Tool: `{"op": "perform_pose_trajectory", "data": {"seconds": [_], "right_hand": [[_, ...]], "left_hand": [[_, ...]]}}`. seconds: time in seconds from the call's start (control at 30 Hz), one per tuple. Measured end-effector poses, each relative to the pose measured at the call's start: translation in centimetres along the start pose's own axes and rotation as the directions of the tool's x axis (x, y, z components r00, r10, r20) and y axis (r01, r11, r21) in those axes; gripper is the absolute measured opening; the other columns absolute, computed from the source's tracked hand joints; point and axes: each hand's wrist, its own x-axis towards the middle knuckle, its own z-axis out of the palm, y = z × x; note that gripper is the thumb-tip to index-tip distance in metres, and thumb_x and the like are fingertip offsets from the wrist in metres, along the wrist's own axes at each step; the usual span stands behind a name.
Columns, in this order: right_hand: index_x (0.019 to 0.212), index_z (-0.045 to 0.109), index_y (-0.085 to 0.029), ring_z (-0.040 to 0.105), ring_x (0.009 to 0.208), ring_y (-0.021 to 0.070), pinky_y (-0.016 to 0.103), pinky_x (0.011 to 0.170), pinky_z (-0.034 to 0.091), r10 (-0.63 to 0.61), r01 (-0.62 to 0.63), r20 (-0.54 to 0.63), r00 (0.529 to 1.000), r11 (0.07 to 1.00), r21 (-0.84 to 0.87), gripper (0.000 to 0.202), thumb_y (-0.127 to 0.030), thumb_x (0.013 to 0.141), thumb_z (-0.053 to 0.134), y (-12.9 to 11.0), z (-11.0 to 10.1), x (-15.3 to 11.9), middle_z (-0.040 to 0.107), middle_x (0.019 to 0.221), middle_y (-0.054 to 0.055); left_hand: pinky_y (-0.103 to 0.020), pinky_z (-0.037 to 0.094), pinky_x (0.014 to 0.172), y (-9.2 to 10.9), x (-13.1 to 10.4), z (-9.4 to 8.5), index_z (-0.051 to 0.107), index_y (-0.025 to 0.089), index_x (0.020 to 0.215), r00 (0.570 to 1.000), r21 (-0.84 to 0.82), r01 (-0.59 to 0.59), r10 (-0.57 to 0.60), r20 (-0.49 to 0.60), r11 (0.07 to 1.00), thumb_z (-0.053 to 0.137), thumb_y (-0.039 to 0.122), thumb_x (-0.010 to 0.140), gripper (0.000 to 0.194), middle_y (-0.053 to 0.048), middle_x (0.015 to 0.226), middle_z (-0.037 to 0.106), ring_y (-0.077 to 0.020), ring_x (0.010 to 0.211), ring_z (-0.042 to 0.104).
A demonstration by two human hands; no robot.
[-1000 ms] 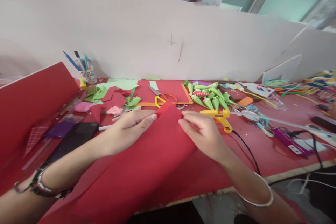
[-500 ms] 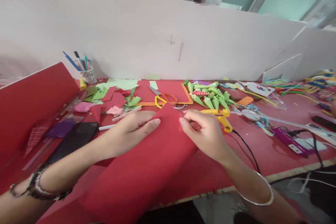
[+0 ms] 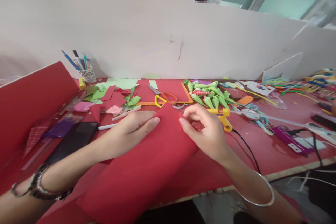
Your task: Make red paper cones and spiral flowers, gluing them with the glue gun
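Observation:
A large sheet of red paper [image 3: 147, 168] slants up from the lower left, its pointed corner toward the back of the table. My left hand [image 3: 136, 129] pinches its left edge, thumb on top and fingers underneath. On the opposite edge, my right hand [image 3: 203, 129] grips the paper between thumb and curled fingers. Just beyond the corner lie scissors [image 3: 160, 96] with orange and yellow handles, on red and orange sheets [image 3: 173, 89]. Close to my right hand is a yellow glue gun [image 3: 224, 117].
Several green paper cones [image 3: 210, 96] are heaped behind the glue gun. Red and green scraps [image 3: 112, 94], a black phone [image 3: 72, 143] and a pen cup [image 3: 88, 75] stand on the left. A purple power strip [image 3: 288, 140] with cords lies right. A white board [image 3: 157, 35] closes the back.
My right fingers have lifted and curled slightly at the paper's edge. Both hands keep their hold, and the red paper stays almost in place.

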Motion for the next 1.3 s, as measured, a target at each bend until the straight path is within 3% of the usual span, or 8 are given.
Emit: {"op": "perform_pose_trajectory", "data": {"seconds": [0.13, 0.3, 0.47, 0.77, 0.93, 1.07, 1.17, 1.3], "right_hand": [[0.090, 0.050, -0.021, 0.056, 0.061, 0.0116, 0.022, 0.054, 0.042, 0.032, -0.033, 0.037, 0.999, 0.999, 0.014, 0.011, -0.026, 0.081, 0.048, 0.0, -0.1, 0.1, 0.058, 0.068, -0.001], [0.070, 0.053, -0.019, 0.049, 0.056, 0.0090, 0.020, 0.050, 0.037, -0.024, 0.029, 0.101, 0.995, 0.998, -0.052, 0.020, -0.029, 0.084, 0.044, -0.1, -0.1, 0.5, 0.052, 0.061, -0.002], [0.067, 0.052, -0.018, 0.042, 0.053, 0.0079, 0.019, 0.048, 0.034, -0.001, 0.005, 0.132, 0.991, 1.000, -0.031, 0.024, -0.030, 0.085, 0.043, -0.4, -0.1, 0.7, 0.047, 0.059, -0.003], [0.058, 0.042, -0.018, 0.028, 0.047, 0.0074, 0.021, 0.043, 0.025, 0.024, -0.028, -0.088, 0.996, 0.999, -0.037, 0.027, -0.026, 0.084, 0.044, 0.4, -0.1, 0.7, 0.028, 0.052, -0.004], [0.057, 0.038, -0.018, 0.025, 0.047, 0.0070, 0.021, 0.041, 0.023, 0.064, -0.064, -0.122, 0.990, 0.998, 0.007, 0.028, -0.025, 0.084, 0.044, 1.0, 0.1, 0.6, 0.025, 0.053, -0.005], [0.070, 0.047, -0.020, 0.036, 0.047, 0.0076, 0.020, 0.044, 0.031, 0.068, -0.063, -0.112, 0.991, 0.997, 0.047, 0.015, -0.026, 0.084, 0.044, 1.4, 0.4, 0.4, 0.037, 0.055, -0.005], [0.090, 0.049, -0.021, 0.052, 0.063, 0.0117, 0.023, 0.056, 0.041, 0.040, -0.033, -0.174, 0.984, 0.999, 0.043, 0.010, -0.024, 0.081, 0.049, 1.9, 0.5, 0.3, 0.053, 0.070, -0.001], [0.083, 0.050, -0.020, 0.055, 0.074, 0.0134, 0.026, 0.067, 0.043, -0.025, 0.021, -0.231, 0.973, 1.000, -0.021, 0.006, -0.021, 0.077, 0.053, 2.5, 0.5, 0.2, 0.056, 0.075, 0.000]], "left_hand": [[-0.024, 0.040, 0.056, -0.1, 0.0, 0.0, 0.047, 0.018, 0.067, 0.999, 0.032, -0.031, 0.032, -0.023, 0.999, 0.030, 0.034, 0.088, 0.032, 0.002, 0.063, 0.049, -0.0117, 0.059, 0.047], [-0.024, 0.041, 0.057, -0.5, -0.1, 0.3, 0.053, 0.019, 0.072, 0.997, 0.072, -0.054, 0.058, -0.053, 0.996, 0.035, 0.034, 0.086, 0.028, 0.001, 0.065, 0.054, -0.0141, 0.065, 0.051], [-0.024, 0.042, 0.057, -0.9, -0.3, 0.4, 0.055, 0.020, 0.077, 0.998, 0.121, -0.043, 0.049, -0.044, 0.992, 0.035, 0.036, 0.086, 0.028, 0.000, 0.066, 0.055, -0.0154, 0.066, 0.053], [-0.023, 0.040, 0.054, -0.8, -0.1, -0.2, 0.054, 0.019, 0.071, 1.000, 0.151, -0.019, 0.020, -0.008, 0.988, 0.037, 0.038, 0.085, 0.029, 0.001, 0.062, 0.053, -0.0132, 0.060, 0.050], [-0.022, 0.034, 0.049, -1.8, -0.2, -0.2, 0.038, 0.018, 0.060, 0.999, 0.213, -0.027, 0.020, 0.034, 0.977, 0.031, 0.036, 0.088, 0.034, 0.003, 0.056, 0.043, -0.0100, 0.051, 0.040], [-0.022, 0.033, 0.049, -2.4, -0.5, 0.1, 0.035, 0.018, 0.060, 0.999, 0.171, -0.033, 0.027, 0.035, 0.985, 0.030, 0.034, 0.089, 0.033, 0.004, 0.056, 0.042, -0.0095, 0.051, 0.038], [-0.023, 0.035, 0.052, -2.6, -0.6, 0.0, 0.041, 0.018, 0.063, 1.000, 0.163, 0.002, -0.003, 0.003, 0.987, 0.032, 0.034, 0.088, 0.031, 0.003, 0.059, 0.045, -0.0104, 0.054, 0.042], [-0.023, 0.039, 0.054, -2.7, -0.6, -0.1, 0.049, 0.017, 0.070, 0.998, 0.119, 0.054, -0.052, -0.019, 0.991, 0.032, 0.033, 0.087, 0.029, 0.000, 0.066, 0.052, -0.0121, 0.060, 0.048]]}}
